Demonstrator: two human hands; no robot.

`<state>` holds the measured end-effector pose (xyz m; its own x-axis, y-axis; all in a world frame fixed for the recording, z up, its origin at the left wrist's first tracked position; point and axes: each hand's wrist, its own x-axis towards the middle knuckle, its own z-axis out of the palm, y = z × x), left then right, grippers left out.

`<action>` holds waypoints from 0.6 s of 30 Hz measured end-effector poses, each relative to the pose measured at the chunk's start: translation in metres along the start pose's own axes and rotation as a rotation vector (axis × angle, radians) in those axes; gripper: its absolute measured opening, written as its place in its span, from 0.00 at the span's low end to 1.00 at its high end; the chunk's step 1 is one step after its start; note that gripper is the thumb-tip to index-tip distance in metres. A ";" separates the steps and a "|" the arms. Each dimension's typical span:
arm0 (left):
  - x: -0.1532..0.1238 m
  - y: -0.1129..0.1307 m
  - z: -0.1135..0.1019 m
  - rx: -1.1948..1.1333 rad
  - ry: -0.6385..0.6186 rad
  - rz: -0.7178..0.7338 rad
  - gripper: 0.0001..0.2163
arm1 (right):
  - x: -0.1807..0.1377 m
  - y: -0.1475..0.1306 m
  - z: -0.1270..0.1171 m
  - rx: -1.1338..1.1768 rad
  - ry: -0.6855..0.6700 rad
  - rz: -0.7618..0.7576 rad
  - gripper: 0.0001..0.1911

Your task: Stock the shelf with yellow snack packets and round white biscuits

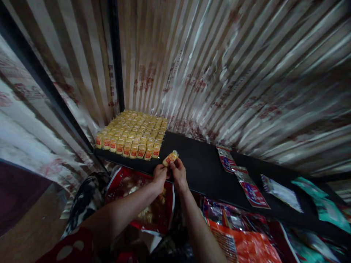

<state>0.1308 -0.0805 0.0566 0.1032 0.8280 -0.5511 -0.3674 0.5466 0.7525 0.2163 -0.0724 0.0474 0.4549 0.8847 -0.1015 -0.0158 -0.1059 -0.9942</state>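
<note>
A small yellow pack [170, 158] is at the front edge of the black shelf [194, 160], pinched in the fingers of the right hand [178, 171]. The left hand [159, 175] is close against it, its fingertips at the pack's lower end; whether they grip too, I cannot tell. Just left, similar packs [134, 133] stand upright in tight rows. Below the forearms sits a red basket [115, 179] with wrapped pieces inside. Farther right on the shelf lie two red-and-purple packets [251, 188], a white packet [282, 191] and green packets [326, 206].
</note>
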 end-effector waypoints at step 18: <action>0.015 0.002 0.008 0.115 -0.018 0.230 0.15 | 0.040 0.001 0.015 -0.016 -0.054 -0.109 0.22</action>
<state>0.1384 -0.0658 0.0529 0.0460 0.9336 -0.3554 -0.2753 0.3539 0.8939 0.2209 -0.0307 0.0420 0.4043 0.9146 0.0051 0.0455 -0.0145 -0.9989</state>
